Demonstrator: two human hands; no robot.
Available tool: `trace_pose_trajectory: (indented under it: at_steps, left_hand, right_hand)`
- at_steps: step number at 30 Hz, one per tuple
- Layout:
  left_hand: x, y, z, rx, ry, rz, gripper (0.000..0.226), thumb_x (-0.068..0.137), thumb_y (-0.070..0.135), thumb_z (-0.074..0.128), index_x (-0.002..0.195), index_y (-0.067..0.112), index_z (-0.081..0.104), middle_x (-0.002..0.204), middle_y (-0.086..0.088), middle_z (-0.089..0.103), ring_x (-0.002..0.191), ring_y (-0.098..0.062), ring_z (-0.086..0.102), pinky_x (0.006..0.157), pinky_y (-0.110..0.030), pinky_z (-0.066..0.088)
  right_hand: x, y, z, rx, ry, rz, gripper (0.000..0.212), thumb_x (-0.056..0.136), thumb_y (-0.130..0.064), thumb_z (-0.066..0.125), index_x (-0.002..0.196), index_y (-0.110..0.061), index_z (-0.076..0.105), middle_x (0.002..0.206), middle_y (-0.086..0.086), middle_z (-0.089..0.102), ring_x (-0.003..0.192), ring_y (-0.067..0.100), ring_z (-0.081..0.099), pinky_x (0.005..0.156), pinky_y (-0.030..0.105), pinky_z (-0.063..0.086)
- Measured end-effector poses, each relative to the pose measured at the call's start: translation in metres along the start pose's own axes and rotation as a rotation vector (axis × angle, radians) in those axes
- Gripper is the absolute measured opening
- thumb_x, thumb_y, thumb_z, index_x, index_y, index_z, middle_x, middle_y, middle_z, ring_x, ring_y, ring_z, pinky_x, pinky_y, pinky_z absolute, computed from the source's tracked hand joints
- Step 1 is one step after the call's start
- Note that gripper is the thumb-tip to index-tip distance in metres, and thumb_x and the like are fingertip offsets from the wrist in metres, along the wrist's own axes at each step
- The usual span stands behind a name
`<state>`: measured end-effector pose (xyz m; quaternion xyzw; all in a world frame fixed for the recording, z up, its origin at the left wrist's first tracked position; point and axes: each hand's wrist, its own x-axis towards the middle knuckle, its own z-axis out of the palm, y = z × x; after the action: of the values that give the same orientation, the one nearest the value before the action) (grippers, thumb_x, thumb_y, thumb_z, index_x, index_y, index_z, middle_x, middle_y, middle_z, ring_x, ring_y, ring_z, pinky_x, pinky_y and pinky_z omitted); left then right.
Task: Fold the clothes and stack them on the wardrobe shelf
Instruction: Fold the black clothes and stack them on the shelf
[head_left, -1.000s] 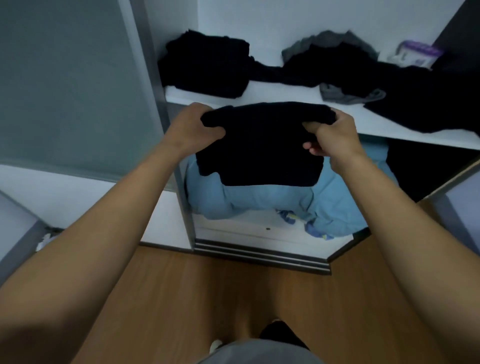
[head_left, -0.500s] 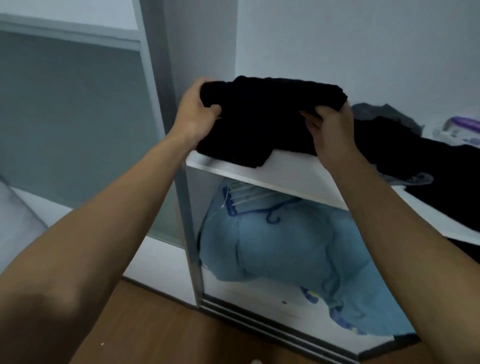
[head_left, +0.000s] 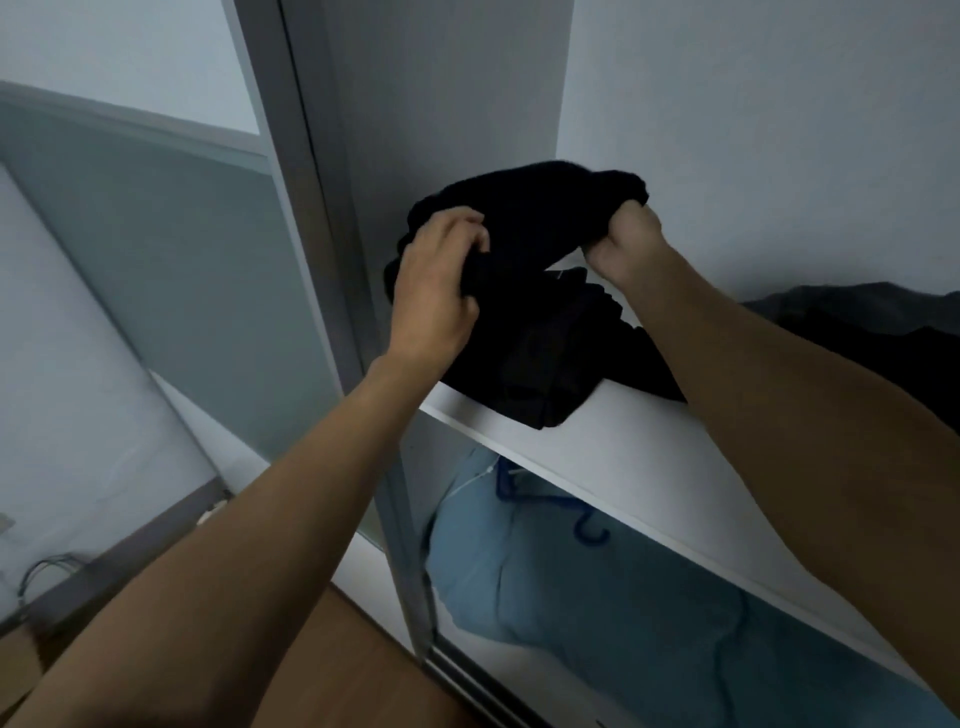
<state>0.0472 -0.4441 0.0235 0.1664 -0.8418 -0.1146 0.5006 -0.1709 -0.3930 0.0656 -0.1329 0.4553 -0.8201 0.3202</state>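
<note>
Head view: the left hand (head_left: 436, 296) and right hand (head_left: 623, 244), fingers curled, each grip one end of a folded black garment (head_left: 535, 218) above the black clothes pile (head_left: 535, 353) at the left end of the white shelf (head_left: 623, 457).

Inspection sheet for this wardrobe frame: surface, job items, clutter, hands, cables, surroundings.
Surface: white shelf, bare along front edge.
Job's things: black garment held above black stack at shelf's left end; contact unclear.
Clutter: dark clothes heap, right on shelf.
Grippers: left hand and right hand each grip the garment.
Cables: loose wires, lower left.
Surroundings: door frame, light blue garment and blue hanger below shelf, wood floor.
</note>
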Motion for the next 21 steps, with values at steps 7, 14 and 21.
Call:
trace_pose_trajectory:
  at_steps: [7,14,21]
  left_hand:
    - [-0.017,-0.019,0.038,0.185,-0.510,-0.205,0.049,0.078,0.042,0.039,0.115,0.027,0.067,0.136,0.007,0.059,0.128,-0.018,0.049,0.104,-0.040,0.031]
    - [-0.016,-0.037,0.089,0.419,-0.761,-0.324,0.052,0.101,0.041,0.028,0.151,0.026,0.032,0.162,0.004,0.024,0.151,-0.014,0.013,0.115,-0.049,0.009]
    - [0.035,0.006,0.097,0.515,-0.744,-0.296,0.020,0.087,0.030,0.049,0.090,0.017,0.064,0.096,-0.001,0.060,0.103,-0.028,0.057,0.111,-0.054,0.016]
  right_hand:
    - [0.041,0.026,-0.040,-1.014,0.054,-0.200,0.017,0.091,-0.013,0.054,0.099,-0.011,0.069,0.101,0.004,0.067,0.100,0.020,0.061,0.084,0.027,0.049]
    - [0.032,0.071,-0.065,-1.473,-0.414,-0.174,0.048,0.103,-0.040,0.045,0.146,-0.020,0.046,0.152,0.003,0.045,0.139,0.022,0.042,0.115,0.033,0.030]
    - [0.002,0.029,-0.099,-1.142,-0.248,-0.272,0.030,0.096,-0.010,0.056,0.124,-0.012,0.067,0.122,0.006,0.068,0.109,0.014,0.063,0.090,0.014,0.040]
